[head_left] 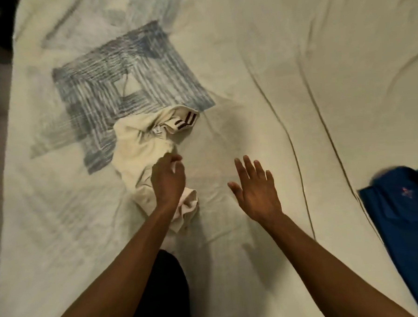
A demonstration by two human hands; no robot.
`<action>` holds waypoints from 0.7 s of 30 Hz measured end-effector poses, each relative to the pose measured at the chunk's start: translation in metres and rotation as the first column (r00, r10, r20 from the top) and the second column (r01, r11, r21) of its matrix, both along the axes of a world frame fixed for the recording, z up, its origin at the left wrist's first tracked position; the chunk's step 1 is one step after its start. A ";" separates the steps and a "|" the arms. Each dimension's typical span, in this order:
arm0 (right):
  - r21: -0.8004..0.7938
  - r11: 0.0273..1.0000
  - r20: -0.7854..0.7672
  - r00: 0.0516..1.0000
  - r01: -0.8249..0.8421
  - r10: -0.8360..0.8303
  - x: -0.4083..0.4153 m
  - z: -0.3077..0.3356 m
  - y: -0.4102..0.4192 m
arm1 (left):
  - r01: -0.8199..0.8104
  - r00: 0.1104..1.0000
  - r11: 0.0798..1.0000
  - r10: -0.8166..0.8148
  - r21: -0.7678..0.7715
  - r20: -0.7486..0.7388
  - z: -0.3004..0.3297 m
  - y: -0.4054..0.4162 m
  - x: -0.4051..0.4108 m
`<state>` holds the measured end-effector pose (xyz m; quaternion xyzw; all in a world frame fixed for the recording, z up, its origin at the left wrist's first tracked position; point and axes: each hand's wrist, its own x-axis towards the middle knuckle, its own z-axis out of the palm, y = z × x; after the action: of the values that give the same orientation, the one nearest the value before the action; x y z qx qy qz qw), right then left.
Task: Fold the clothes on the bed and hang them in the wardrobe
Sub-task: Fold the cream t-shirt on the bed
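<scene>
Head view: left hand [168,180] grips cream shirt [139,147]; right hand [255,189] spread.

Bare sheet [260,87] ahead, cream garment [139,147] left, blue garment [405,220], seemingly folded, right

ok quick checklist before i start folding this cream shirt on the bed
1. Left hand has hold of the cream shirt: ok, fingers curled into the cloth.
2. Right hand free to help: ok, open with fingers spread, off the shirt.
3. Shirt laid out flat: not ok, it lies bunched, collar crumpled.
4. Bare sheet beside it to spread on: ok.
5. Blue garment out of the way: ok, apart at the right edge.
6. Hanger within reach: cannot tell, none in view.
</scene>
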<state>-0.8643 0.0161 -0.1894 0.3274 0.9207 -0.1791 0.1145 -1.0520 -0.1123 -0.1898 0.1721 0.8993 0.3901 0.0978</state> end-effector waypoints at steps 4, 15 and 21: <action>-0.085 0.995 -0.003 0.998 -0.055 0.055 -0.043 0.000 -0.017 | -0.297 0.953 0.916 0.300 -0.270 -0.033 -0.023 -0.040 -0.040; -0.544 0.798 -0.095 0.927 0.258 -0.364 -0.084 0.011 -0.012 | -0.010 0.919 1.000 0.000 0.024 0.394 -0.003 0.011 -0.011; -0.959 0.033 0.171 0.665 0.282 -0.727 -0.061 0.016 0.040 | 0.435 0.709 0.882 -0.461 0.184 0.533 0.032 0.027 0.095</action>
<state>-0.9251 0.0559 -0.1731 0.4607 0.4347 -0.7730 0.0353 -0.9571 -0.0856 -0.1573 0.2644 0.7519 0.4074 0.4459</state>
